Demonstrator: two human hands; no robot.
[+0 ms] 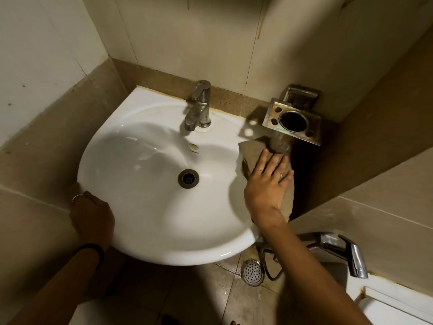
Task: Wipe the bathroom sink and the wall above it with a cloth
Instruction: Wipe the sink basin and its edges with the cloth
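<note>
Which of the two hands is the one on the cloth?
The right hand, fingers flat on the brown cloth at the sink's right rim. The left hand only grips the left rim.

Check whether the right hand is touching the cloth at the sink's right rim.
Touching. The head view shows the right hand lying flat on the brown cloth, fingers spread across it, pressing it at the sink's right edge.
</note>
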